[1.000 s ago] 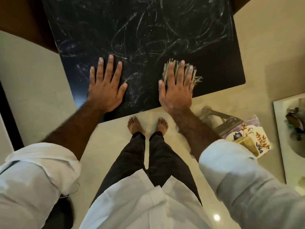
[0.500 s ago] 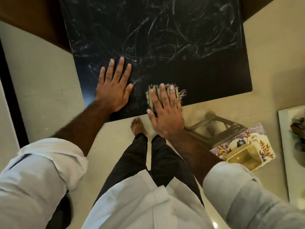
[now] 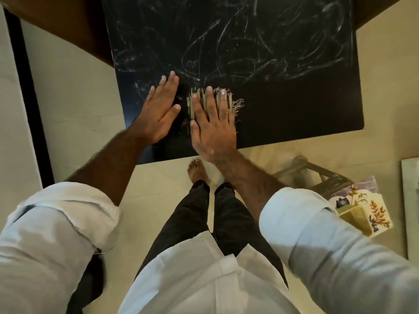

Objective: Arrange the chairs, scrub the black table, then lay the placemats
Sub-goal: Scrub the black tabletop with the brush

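Note:
The black table (image 3: 294, 114) fills the upper middle of the view, its far part streaked with white soapy swirls and its near right strip dark. My right hand (image 3: 213, 123) lies flat with straight fingers on a folded, frayed beige cloth (image 3: 235, 105) near the table's front edge and presses it down. My left hand (image 3: 158, 112) rests flat on the table just left of the cloth, fingers straight and together. No chairs or placemats can be made out.
Pale floor tiles (image 3: 68, 105) surround the table. A metal stand (image 3: 322, 175) and a floral-patterned box (image 3: 365, 214) sit on the floor at the right, beside a pale surface (image 3: 411, 200) at the frame's edge. My bare foot (image 3: 197, 171) stands by the table's front edge.
My right hand has slid the cloth leftward along the table's front until it lies beside my left hand. The left hand's fingers have drawn together.

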### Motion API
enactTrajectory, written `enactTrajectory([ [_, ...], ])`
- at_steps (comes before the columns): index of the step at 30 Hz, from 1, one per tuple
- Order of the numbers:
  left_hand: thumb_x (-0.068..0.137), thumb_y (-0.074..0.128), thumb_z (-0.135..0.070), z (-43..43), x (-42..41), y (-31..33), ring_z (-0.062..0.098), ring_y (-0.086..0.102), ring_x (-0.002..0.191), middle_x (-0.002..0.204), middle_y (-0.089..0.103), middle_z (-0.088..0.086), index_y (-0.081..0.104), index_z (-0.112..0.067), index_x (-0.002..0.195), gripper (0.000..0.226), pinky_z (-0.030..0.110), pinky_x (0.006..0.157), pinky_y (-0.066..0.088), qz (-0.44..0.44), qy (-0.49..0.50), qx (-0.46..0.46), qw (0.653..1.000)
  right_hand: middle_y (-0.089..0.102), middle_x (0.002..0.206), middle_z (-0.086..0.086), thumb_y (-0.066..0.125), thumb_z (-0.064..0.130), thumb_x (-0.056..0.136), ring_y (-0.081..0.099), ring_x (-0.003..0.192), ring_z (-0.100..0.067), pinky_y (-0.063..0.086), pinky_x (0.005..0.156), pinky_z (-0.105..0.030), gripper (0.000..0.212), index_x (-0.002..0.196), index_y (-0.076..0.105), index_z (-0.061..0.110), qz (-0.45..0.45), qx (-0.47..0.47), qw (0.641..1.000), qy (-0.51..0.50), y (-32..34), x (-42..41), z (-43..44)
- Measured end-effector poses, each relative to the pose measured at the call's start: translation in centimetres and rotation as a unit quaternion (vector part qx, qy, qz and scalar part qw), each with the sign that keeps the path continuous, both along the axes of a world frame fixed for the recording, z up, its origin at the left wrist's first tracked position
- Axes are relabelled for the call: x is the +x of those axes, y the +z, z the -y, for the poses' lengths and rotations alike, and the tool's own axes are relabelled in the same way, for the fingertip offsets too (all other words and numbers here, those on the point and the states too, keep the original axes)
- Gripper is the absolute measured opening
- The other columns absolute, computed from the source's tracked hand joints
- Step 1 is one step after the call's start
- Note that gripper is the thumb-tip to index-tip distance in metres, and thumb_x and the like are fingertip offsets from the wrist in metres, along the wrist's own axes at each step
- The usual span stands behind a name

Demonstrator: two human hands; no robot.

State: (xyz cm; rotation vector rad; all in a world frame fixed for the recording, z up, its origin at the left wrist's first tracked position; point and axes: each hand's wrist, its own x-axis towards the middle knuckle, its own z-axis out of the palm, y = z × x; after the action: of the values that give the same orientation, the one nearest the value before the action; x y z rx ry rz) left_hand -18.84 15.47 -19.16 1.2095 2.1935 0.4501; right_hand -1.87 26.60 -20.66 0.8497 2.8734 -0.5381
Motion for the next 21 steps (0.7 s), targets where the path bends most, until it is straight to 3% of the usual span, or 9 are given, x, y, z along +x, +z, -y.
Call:
enactTrajectory([
  [3, 0.115, 0.028, -0.047, -0.6, 1.4, 0.7, 0.025, -0.005, 0.172, 0.186, -0.003, 0.005, 0.005, -0.015, 0.177, 0.074, 0.054, 0.138, -0.001, -0.05, 0.005, -0.015, 0.999, 0.0, 0.186, -0.003, 0.027, 0.047, 0.113, -0.007, 0.171, -0.033, 0.006, 0.136, -0.059, 0.068, 0.178, 0.012, 0.031, -0.034, -0.082, 0.996, -0.017, 1.4, 1.1, -3.5],
  [5, 0.114, 0.024, -0.053, -1.8, 3.6, 1.0, 0.027, -0.007, 0.171, 0.186, -0.004, 0.007, 0.005, -0.014, 0.177, 0.076, 0.056, 0.138, 0.0, -0.11, 0.0, -0.034, 0.993, 0.006, 0.186, -0.001, 0.031, 0.045, 0.114, -0.003, 0.172, -0.032, 0.008, 0.132, -0.056, 0.068, 0.178, 0.014, 0.031, -0.033, -0.057, 0.993, -0.1, 1.8, 3.0, -7.0],
  [8, 0.114, 0.021, -0.056, -4.2, 7.9, 0.8, 0.031, -0.01, 0.171, 0.185, -0.009, 0.011, 0.002, -0.012, 0.177, 0.078, 0.058, 0.138, 0.0, -0.177, -0.021, -0.038, 0.983, 0.013, 0.185, -0.007, 0.038, 0.043, 0.113, 0.004, 0.171, -0.036, 0.022, 0.132, -0.063, 0.069, 0.177, 0.02, 0.024, 0.021, 0.004, 0.983, -0.184, 1.2, 6.7, -11.1],
  [15, 0.116, 0.021, -0.053, -8.1, 12.3, -2.4, 0.034, -0.007, 0.171, 0.185, -0.01, 0.014, 0.0, -0.01, 0.176, 0.077, 0.06, 0.136, 0.009, -0.207, 0.014, -0.048, 0.977, 0.008, 0.185, -0.012, 0.03, 0.046, 0.115, 0.007, 0.171, -0.037, 0.026, 0.132, -0.058, 0.069, 0.177, 0.018, 0.016, 0.034, 0.079, 0.988, -0.131, -1.1, 7.5, -12.6],
  [19, 0.116, 0.021, -0.054, -5.4, 14.7, -2.0, 0.031, -0.01, 0.171, 0.185, -0.013, 0.011, -0.004, -0.013, 0.176, 0.078, 0.058, 0.136, 0.008, -0.203, -0.044, -0.058, 0.976, 0.007, 0.185, -0.011, 0.03, 0.046, 0.116, 0.005, 0.171, -0.035, 0.025, 0.133, -0.056, 0.07, 0.177, 0.017, 0.014, 0.034, 0.087, 0.987, -0.131, -1.3, 7.5, -12.6],
  [21, 0.115, 0.021, -0.055, -3.0, 13.8, -2.1, 0.031, -0.011, 0.171, 0.184, -0.015, 0.01, -0.005, -0.014, 0.176, 0.078, 0.059, 0.136, 0.007, -0.204, -0.029, -0.079, 0.975, 0.007, 0.185, -0.011, 0.03, 0.046, 0.116, 0.005, 0.171, -0.035, 0.027, 0.133, -0.055, 0.07, 0.176, 0.017, 0.014, 0.035, 0.094, 0.987, -0.128, -1.3, 7.6, -12.7],
])
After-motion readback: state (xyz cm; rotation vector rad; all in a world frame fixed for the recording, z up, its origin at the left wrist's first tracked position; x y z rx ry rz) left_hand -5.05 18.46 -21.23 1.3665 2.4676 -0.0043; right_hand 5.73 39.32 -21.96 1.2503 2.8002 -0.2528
